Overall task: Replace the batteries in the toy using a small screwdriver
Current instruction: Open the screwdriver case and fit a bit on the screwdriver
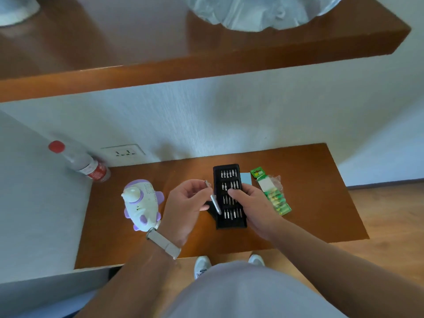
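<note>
So the white-and-purple plastic toy (142, 203) stood left of centre on the brown wooden surface (321, 203), not touched by either hand. The left hand (185, 203) pinched a slim silver screwdriver (215, 204) in its fingertips, just beside the open black case of bits (229, 177). The right hand (250, 203) gripped that case by its right edge, thumb resting over the bits. The green pack of batteries (273, 193) lay right of the case, and a red-capped clear bottle (78, 161) leaned in the corner at left.
</note>
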`<state>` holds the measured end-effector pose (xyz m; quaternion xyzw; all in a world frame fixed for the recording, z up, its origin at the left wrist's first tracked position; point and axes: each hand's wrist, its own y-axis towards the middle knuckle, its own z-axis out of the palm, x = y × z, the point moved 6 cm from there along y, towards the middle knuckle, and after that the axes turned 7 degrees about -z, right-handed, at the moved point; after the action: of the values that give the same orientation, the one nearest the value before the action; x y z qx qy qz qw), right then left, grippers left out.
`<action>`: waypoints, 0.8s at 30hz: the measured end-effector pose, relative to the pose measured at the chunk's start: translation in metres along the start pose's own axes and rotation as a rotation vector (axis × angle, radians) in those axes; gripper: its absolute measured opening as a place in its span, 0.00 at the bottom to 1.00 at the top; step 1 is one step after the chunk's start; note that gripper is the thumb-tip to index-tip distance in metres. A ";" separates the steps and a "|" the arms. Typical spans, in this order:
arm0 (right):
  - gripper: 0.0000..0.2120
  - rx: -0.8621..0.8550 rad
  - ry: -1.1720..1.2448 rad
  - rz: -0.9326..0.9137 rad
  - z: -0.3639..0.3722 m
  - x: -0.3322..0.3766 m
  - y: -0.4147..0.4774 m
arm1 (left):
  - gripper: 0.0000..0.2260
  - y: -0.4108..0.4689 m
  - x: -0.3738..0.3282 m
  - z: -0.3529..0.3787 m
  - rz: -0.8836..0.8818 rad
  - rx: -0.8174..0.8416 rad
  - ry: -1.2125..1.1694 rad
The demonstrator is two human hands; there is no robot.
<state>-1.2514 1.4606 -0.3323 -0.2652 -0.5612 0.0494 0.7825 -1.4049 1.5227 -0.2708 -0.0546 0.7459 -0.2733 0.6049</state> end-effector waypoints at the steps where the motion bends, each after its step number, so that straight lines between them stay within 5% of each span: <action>1: 0.08 0.009 -0.011 0.007 0.005 -0.004 0.004 | 0.03 -0.001 0.001 -0.009 0.006 -0.028 -0.027; 10: 0.06 0.084 -0.386 0.069 0.043 -0.049 0.044 | 0.04 -0.001 0.020 -0.074 -0.003 -0.167 -0.060; 24: 0.08 0.110 -0.738 0.047 0.080 -0.116 0.091 | 0.05 0.001 0.059 -0.120 -0.126 -0.137 -0.054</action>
<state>-1.3461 1.5240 -0.4554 -0.2002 -0.7957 0.1898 0.5393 -1.5321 1.5399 -0.3088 -0.1498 0.7413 -0.2575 0.6014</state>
